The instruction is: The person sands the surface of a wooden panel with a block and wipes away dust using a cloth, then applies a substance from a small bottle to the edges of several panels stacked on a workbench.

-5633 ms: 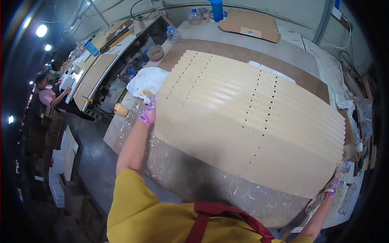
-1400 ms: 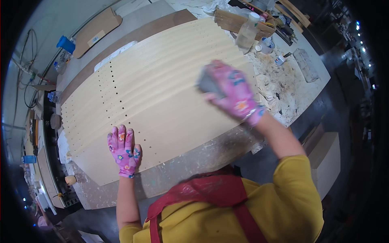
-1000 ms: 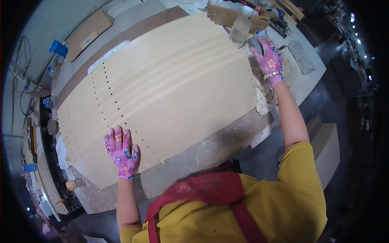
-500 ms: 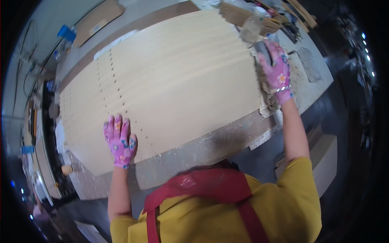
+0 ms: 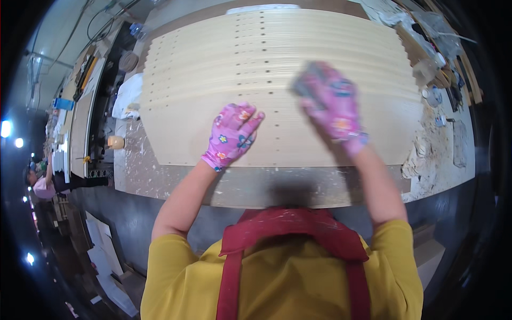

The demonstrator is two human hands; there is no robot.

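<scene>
A large pale wooden panel (image 5: pixel 197 74) with rows of small dark holes lies across the worktable (image 5: pixel 144 160). My left hand (image 5: pixel 232 136), in a pink flowered glove, rests on the panel's near part beside a row of holes. Its fingers are stretched out, slightly bent, and hold nothing. Over the middle of the panel, right of the holes, my right hand (image 5: pixel 338 104) in a matching glove grips a grey block (image 5: pixel 305 85), which looks like a sanding block. Motion blurs this hand and the block, so whether the block touches the panel is hard to tell.
Along the right of the table are a crumpled cloth (image 5: pixel 415 160), a clear plastic bottle (image 5: pixel 426 69), a roll of tape (image 5: pixel 433 96) and a clear tray (image 5: pixel 460 144). A small orange-tan cup (image 5: pixel 116 142) stands at the left edge. Another person (image 5: pixel 45 184) is far left.
My right hand has brought the grey block from the table's right end, by the cloth, to over the panel's middle. The view has turned and shifted. My left hand remains on the panel.
</scene>
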